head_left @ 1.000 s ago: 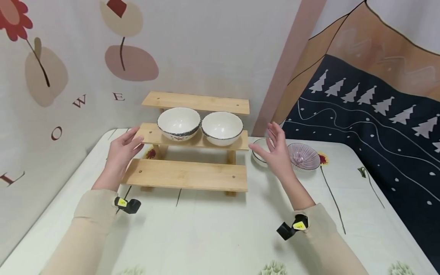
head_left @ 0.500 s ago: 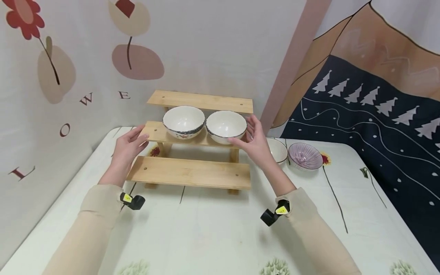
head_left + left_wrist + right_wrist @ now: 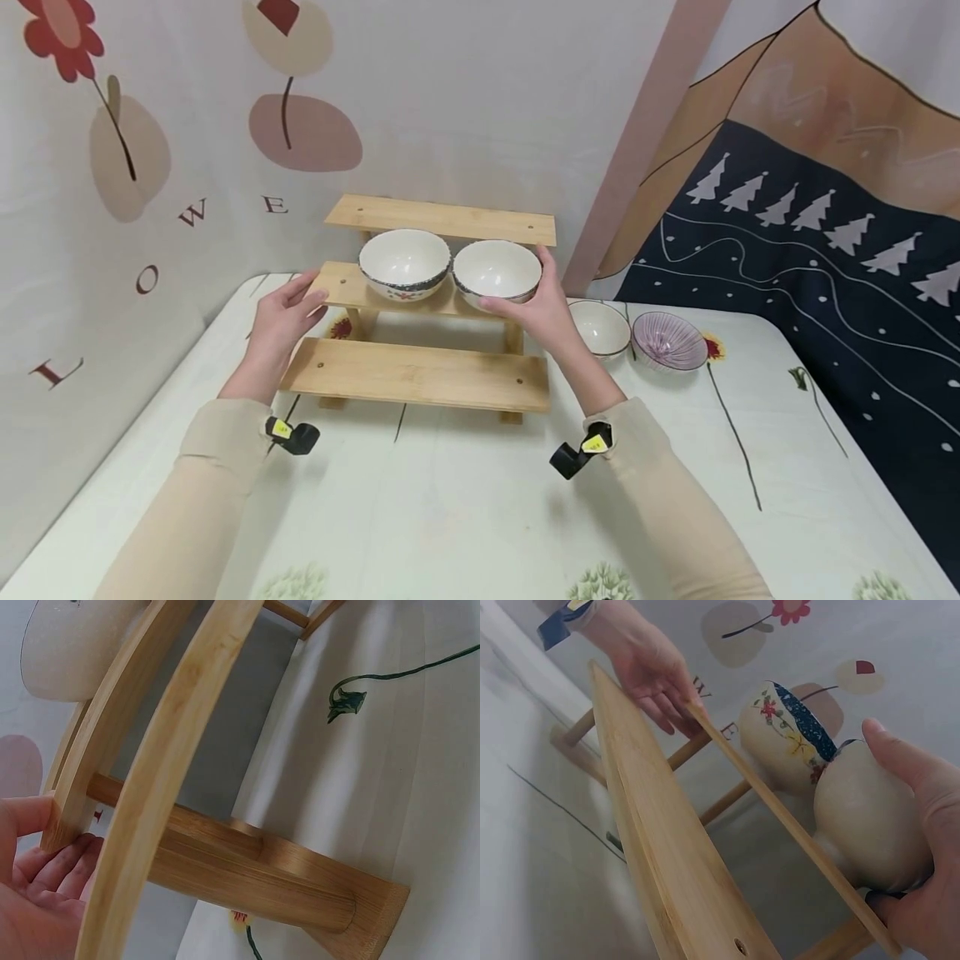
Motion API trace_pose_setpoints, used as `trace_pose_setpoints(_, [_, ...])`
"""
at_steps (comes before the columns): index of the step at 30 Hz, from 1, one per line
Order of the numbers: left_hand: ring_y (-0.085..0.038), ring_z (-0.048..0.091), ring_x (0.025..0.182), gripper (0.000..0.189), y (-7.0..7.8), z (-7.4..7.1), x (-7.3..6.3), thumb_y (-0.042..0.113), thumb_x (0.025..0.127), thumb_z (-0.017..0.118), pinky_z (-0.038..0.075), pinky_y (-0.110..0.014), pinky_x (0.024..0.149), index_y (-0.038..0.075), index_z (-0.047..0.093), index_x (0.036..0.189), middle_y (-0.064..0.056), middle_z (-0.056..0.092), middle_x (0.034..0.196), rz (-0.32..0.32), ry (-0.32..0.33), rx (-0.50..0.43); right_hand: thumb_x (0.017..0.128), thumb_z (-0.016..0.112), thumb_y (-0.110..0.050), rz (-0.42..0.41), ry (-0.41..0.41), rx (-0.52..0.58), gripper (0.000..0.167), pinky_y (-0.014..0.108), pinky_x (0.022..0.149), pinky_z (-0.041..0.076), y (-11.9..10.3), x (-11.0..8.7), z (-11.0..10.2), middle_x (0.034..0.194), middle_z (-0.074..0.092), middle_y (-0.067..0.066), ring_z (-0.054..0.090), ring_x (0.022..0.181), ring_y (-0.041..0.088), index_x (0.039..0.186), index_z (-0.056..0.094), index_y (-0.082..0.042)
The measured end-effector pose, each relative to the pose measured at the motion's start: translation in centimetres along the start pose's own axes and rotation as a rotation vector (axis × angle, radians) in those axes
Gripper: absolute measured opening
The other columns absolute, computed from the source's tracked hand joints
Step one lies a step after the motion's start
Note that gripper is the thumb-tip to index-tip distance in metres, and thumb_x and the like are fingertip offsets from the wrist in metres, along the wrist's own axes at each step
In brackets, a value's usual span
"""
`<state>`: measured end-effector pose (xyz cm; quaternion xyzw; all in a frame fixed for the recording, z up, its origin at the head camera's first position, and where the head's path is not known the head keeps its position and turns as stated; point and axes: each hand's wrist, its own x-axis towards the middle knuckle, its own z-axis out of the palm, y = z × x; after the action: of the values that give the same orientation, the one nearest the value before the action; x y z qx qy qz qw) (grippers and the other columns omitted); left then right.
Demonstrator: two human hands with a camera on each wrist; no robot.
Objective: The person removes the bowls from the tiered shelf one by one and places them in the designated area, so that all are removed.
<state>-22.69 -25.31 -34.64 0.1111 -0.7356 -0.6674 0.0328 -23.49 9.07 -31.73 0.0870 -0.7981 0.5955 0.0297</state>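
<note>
A three-tier wooden shelf rack (image 3: 416,375) stands on the table, and two white bowls sit side by side on its middle board. My left hand (image 3: 281,325) holds the left end of that board, thumb above and fingers below in the left wrist view. My right hand (image 3: 551,317) grips the right bowl (image 3: 497,271) from its right side, thumb at the front and fingers behind. In the right wrist view this bowl (image 3: 866,817) has a plain cream outside. The left bowl (image 3: 405,262), with a dark speckled rim band and painted flowers, is beside it.
Right of the rack, a white dark-rimmed bowl (image 3: 600,329) and a purple striped bowl (image 3: 669,342) stand on the flower-printed tablecloth (image 3: 450,500). The rack's top board (image 3: 442,218) rises behind the held bowl. Printed cloth hangs behind the table.
My right hand has moved left from beside the rack and taken hold of the right bowl. My left hand has stayed at the board's end. The head view has shifted slightly.
</note>
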Motion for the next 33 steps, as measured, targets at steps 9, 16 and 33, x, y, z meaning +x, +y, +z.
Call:
trace_pose_setpoints(9, [-0.027,0.038,0.147,0.062,-0.2,0.5,0.0,0.025,0.101,0.058,0.040,-0.035,0.120,0.012,0.032,0.156,-0.015,0.028,0.163,-0.007,-0.002,0.001,0.072,0.090,-0.031,-0.005,0.069,-0.070,0.113,0.047,0.119,0.041,0.2,-0.2,0.1,0.158,0.034,0.014,0.041,0.140,0.029,0.159,0.018,-0.018])
trace_pose_setpoints(16, [-0.027,0.038,0.147,0.061,-0.3,0.8,0.0,0.022,0.102,0.057,0.039,-0.035,0.120,0.012,0.032,0.156,-0.014,0.027,0.164,-0.013,-0.010,-0.022,0.071,0.091,-0.031,-0.034,0.112,-0.095,0.109,0.045,0.117,0.044,0.6,-0.8,-0.4,0.155,0.040,0.013,0.046,0.138,0.028,0.157,0.024,-0.018])
trace_pose_setpoints(33, [-0.022,0.037,0.148,0.061,0.3,0.1,0.3,0.020,0.101,0.058,0.035,-0.036,0.123,0.012,0.032,0.156,-0.012,0.025,0.164,-0.030,-0.002,-0.044,0.075,0.087,-0.013,-0.048,0.158,0.011,0.102,0.043,0.114,0.048,0.6,-3.6,-4.1,0.156,0.037,0.013,0.046,0.135,0.026,0.156,0.025,-0.013])
